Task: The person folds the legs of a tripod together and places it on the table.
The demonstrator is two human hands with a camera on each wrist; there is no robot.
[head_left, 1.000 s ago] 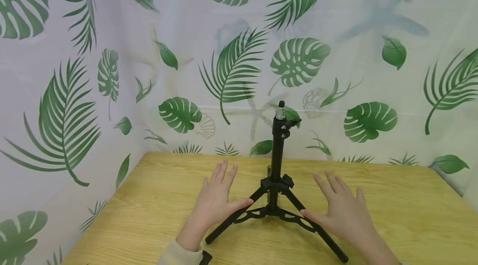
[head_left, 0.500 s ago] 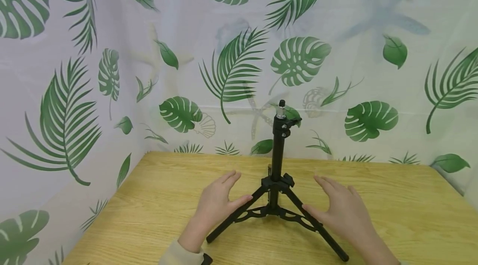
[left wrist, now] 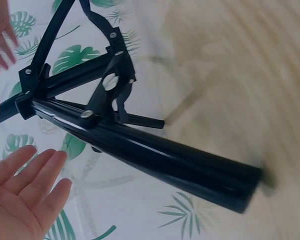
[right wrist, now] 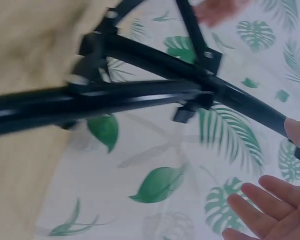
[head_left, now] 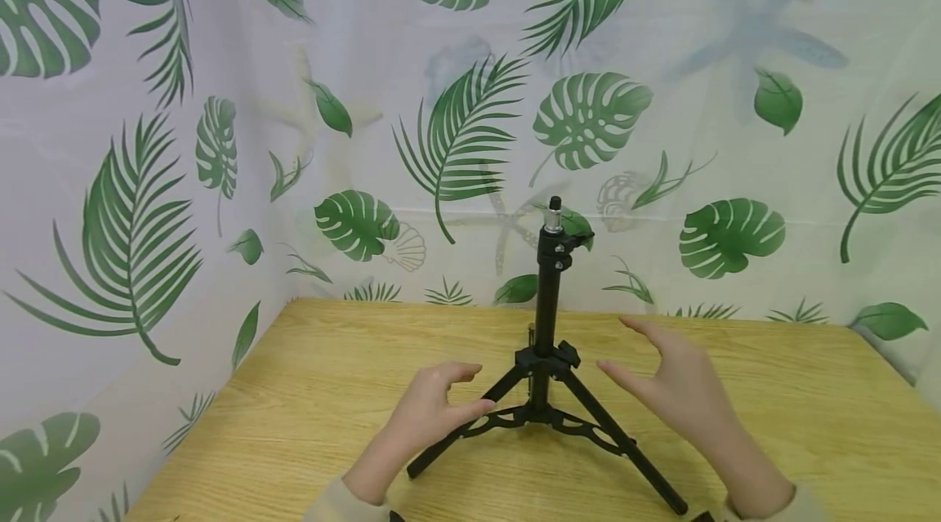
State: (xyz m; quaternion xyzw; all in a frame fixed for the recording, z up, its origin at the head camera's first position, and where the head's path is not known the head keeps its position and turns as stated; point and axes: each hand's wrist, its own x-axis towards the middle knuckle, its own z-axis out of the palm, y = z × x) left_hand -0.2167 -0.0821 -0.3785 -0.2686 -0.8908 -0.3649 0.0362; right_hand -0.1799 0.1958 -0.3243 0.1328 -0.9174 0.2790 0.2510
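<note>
A black tripod stand stands upright on the table, its legs spread and a silver spigot on top. My left hand is beside the left leg, fingers lightly bent and holding nothing; its thumb overlaps that leg in the head view. On the other side, my right hand hovers beside the right leg, thumb and fingers apart around nothing. The left wrist view shows the left palm facing the stand with fingers loose. Loose fingers of the right hand appear below the column in the right wrist view.
The wood-grain table reaches back to a white curtain printed with green leaves. The curtain also runs along the left side. A clamp lever juts right from the stand's upper collar.
Both hands were spread flat beside the stand; the left fingers have bent and lowered. The right hand dipped slightly, then rose and turned. The stand has stayed in place.
</note>
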